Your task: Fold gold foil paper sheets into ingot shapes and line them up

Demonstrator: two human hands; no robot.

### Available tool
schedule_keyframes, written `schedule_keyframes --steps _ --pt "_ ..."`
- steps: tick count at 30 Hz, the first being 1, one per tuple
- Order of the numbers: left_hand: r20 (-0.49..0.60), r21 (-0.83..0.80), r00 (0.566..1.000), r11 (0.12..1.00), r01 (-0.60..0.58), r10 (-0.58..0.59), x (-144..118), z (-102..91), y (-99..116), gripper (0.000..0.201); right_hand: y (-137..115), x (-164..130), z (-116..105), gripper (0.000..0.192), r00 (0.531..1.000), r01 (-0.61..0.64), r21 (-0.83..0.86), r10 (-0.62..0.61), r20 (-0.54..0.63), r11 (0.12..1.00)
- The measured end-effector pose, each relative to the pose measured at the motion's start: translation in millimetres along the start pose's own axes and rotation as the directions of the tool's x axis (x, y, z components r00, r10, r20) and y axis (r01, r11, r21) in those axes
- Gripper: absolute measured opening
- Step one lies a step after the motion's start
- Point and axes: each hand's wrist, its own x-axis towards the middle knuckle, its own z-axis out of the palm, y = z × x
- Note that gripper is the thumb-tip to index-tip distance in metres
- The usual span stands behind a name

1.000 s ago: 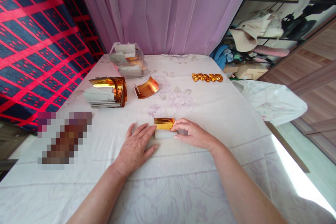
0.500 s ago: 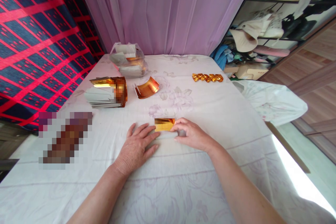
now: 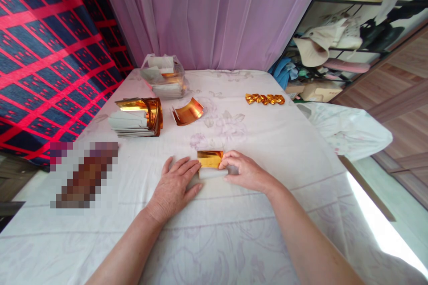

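the white near edge of the gold paper point(image 3: 210, 159) shows again as a thin rolled strip under the right hand point(image 3: 245, 171) fingertips (it was a broader white band at first, then hidden), left hand point(image 3: 175, 185) fingertips touching it.

Lilac curtain point(image 3: 214, 13) behind, wooden floor point(image 3: 406, 98) right.

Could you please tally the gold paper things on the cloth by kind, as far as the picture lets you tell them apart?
Sheet under the hands: 1
Loose curved sheet: 1
Open stack of sheets: 1
Bagged stack: 1
Row of folded gold pieces: 1 row; the pieces are too small to count
Total: 5
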Motion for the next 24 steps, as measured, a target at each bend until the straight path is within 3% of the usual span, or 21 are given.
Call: schedule_keyframes --steps 8,14,24 --pt "-0.005 0.009 1.0 1.0 -0.003 0.004 0.1 -1.4 1.3 0.043 0.3 0.0 0.9 0.025 1.0 -0.006 -0.025 0.005 -0.022 1.0" --pt "-0.031 0.019 0.999 1.0 -0.025 0.026 -1.2 -0.2 -0.2 0.034 1.5 -0.4 3.2 0.034 0.999 -0.028 -0.027 0.027 -0.045 0.999" --pt "-0.014 0.011 1.0 1.0 0.003 -0.002 0.1 0.9 -0.3 0.042 7.7 0.8 2.4 0.017 0.999 0.035 -0.016 -0.035 -0.006 0.999"
